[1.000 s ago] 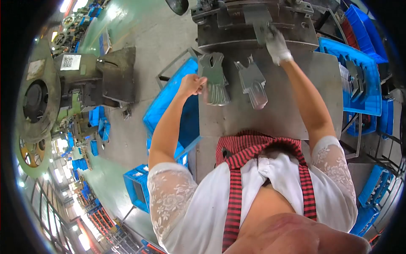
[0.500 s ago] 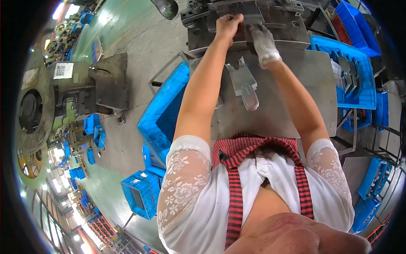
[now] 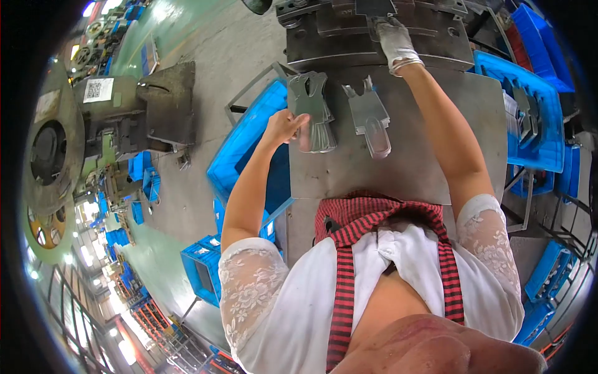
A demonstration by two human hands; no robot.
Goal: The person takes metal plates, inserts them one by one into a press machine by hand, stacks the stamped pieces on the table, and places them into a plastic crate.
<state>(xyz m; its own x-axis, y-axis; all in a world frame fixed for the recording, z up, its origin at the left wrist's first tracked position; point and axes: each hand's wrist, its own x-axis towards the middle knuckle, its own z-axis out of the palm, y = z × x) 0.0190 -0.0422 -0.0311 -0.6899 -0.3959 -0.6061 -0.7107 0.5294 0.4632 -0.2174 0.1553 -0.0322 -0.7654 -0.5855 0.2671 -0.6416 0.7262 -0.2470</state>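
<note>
one bare hand [image 3: 284,127], touching stacked plates [image 3: 316,106]

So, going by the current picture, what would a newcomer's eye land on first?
Probably the red-and-black striped apron, bright at the lower middle against the grey metal table. Next, the mismatched hands: the right hand, in a pale glove, at the dark metal block at the top, and the bare left hand at the left edge of a stack of metal plates.
</note>
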